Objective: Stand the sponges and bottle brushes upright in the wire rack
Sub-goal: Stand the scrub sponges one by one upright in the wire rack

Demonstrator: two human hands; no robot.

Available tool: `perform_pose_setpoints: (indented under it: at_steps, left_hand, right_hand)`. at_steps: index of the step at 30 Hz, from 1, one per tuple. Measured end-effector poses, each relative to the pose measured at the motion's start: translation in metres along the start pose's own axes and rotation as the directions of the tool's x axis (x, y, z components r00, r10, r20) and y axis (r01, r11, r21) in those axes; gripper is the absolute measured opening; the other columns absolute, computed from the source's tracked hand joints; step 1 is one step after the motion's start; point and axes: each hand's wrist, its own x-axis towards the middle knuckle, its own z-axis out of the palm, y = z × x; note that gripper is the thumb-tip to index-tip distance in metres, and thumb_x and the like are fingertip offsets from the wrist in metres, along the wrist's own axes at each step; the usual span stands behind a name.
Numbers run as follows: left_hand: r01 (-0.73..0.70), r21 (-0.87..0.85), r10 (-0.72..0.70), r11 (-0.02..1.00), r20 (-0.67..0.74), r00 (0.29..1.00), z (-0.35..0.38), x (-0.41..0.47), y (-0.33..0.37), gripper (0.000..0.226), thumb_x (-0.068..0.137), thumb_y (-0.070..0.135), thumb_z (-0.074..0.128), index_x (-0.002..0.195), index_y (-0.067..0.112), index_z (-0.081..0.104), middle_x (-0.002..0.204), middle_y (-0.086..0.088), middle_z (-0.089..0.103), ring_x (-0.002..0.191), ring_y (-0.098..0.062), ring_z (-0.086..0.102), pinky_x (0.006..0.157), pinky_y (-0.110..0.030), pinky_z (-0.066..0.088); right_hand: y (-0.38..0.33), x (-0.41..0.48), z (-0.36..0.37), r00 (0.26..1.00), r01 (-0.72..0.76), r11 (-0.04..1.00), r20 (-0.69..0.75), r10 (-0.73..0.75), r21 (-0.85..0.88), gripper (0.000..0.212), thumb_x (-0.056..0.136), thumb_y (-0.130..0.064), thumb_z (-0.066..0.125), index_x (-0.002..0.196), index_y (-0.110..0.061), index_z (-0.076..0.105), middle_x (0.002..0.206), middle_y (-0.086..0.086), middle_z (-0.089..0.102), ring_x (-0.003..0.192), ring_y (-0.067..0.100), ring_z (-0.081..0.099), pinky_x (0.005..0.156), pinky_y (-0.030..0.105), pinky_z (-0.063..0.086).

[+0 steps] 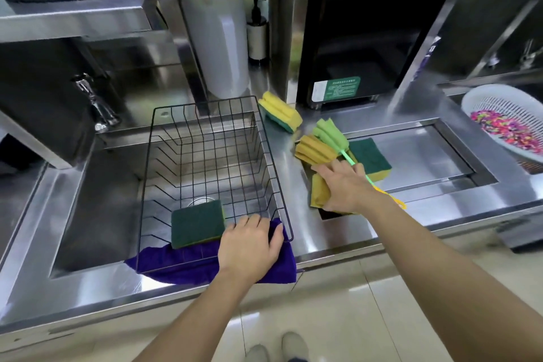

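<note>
A black wire rack [164,138] sits over the steel sink. One green-and-yellow sponge [197,222] stands on edge at its near end. My left hand [249,244] rests on the rack's near right corner and on a purple cloth [176,264]. My right hand [343,185] lies over a yellow sponge [318,191] on the counter, fingers closing on it. Beside it lie two bottle brushes, one with a green foam head [329,134] and one with an orange foam head [313,150]. Another sponge [367,156] lies green side up, and one more sponge [280,110] sits further back.
A tap [94,103] stands at the sink's far left. A white colander of coloured bits [505,120] sits at the right. A pump bottle [258,29] and a grey cylinder stand behind the rack. A recessed steel panel [417,153] lies right of the sponges.
</note>
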Motion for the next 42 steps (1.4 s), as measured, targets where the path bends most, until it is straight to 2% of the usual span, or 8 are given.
perform_pose_setpoints:
  at_steps: [10,15,18,23,28,33,38,42]
  left_hand:
    - [0.044,-0.071,-0.056,0.997,-0.179,0.982,0.001,-0.002,-0.020,0.047,0.086,0.044,0.038,0.057,0.014,0.059,0.054,0.000,0.058,0.050,-0.021,0.055,0.050,-0.028,0.041]
    - [0.126,-0.068,-0.139,0.990,-0.246,0.959,-0.003,-0.009,-0.043,0.045,0.084,0.040,0.039,0.056,0.012,0.060,0.051,-0.002,0.056,0.049,-0.023,0.053,0.048,-0.027,0.039]
    - [0.165,-0.072,-0.178,0.984,-0.249,0.952,-0.004,-0.016,-0.056,0.043,0.084,0.039,0.040,0.055,0.012,0.057,0.052,-0.002,0.054,0.050,-0.023,0.052,0.047,-0.030,0.040]
    - [0.197,-0.082,-0.211,0.977,-0.257,0.943,-0.002,-0.024,-0.070,0.042,0.085,0.040,0.042,0.058,0.013,0.059,0.056,-0.001,0.056,0.053,-0.022,0.053,0.049,-0.028,0.040]
    - [0.182,-0.083,-0.197,0.980,-0.232,0.952,-0.001,-0.024,-0.072,0.042,0.086,0.040,0.041,0.061,0.013,0.060,0.059,-0.001,0.057,0.056,-0.022,0.054,0.052,-0.030,0.043]
    - [0.186,-0.077,-0.198,0.979,-0.199,0.960,-0.002,-0.024,-0.072,0.041,0.087,0.040,0.039,0.064,0.014,0.061,0.062,-0.002,0.059,0.059,-0.022,0.055,0.054,-0.032,0.044]
    - [0.195,-0.081,-0.207,0.977,-0.190,0.960,-0.001,-0.025,-0.071,0.039,0.087,0.040,0.039,0.065,0.014,0.060,0.063,-0.002,0.059,0.060,-0.022,0.054,0.055,-0.030,0.042]
    - [0.206,-0.080,-0.218,0.975,-0.204,0.954,0.000,-0.025,-0.071,0.038,0.087,0.038,0.040,0.064,0.014,0.060,0.062,-0.002,0.059,0.060,-0.021,0.053,0.054,-0.030,0.042]
  right_hand:
    - [-0.020,0.000,-0.084,0.969,0.074,0.802,-0.234,0.083,0.592,0.068,0.075,-0.043,0.071,0.135,-0.028,0.042,0.110,0.001,0.040,0.107,0.024,0.050,0.094,0.036,0.042]
    - [-0.059,0.020,-0.082,0.996,0.090,0.282,-0.090,-0.013,0.955,0.070,0.082,-0.012,0.067,0.138,-0.034,0.031,0.097,0.012,0.055,0.049,0.018,0.056,0.038,0.024,0.043]
    - [-0.089,0.034,-0.066,0.994,0.033,0.132,-0.019,-0.105,0.991,0.086,0.082,0.002,0.061,0.138,-0.048,0.020,0.097,0.015,0.054,0.060,0.027,0.062,0.048,0.036,0.058]
    - [-0.133,0.059,-0.037,0.993,0.051,0.305,-0.016,-0.116,0.951,0.079,0.072,0.006,0.066,0.133,-0.030,0.031,0.132,0.011,0.032,0.114,0.027,0.045,0.066,0.030,0.057]
    - [-0.160,0.073,-0.022,0.984,-0.024,0.227,0.063,-0.168,0.974,0.076,0.069,0.020,0.065,0.123,-0.022,0.032,0.107,-0.002,0.046,0.105,0.015,0.045,0.068,0.017,0.044]
    - [-0.179,0.084,-0.011,0.964,-0.049,0.339,0.134,-0.231,0.940,0.073,0.071,0.018,0.065,0.124,-0.020,0.033,0.107,0.000,0.047,0.107,0.018,0.044,0.094,0.034,0.045]
    - [-0.193,0.085,-0.004,0.942,-0.068,0.334,0.171,-0.290,0.940,0.078,0.070,0.024,0.059,0.130,-0.021,0.037,0.118,0.006,0.050,0.112,0.021,0.046,0.070,0.020,0.042]
    - [-0.189,0.088,0.004,0.890,-0.276,0.129,0.304,-0.340,0.952,0.076,0.070,0.024,0.058,0.125,-0.025,0.041,0.125,0.013,0.050,0.118,0.031,0.049,0.085,0.033,0.047]
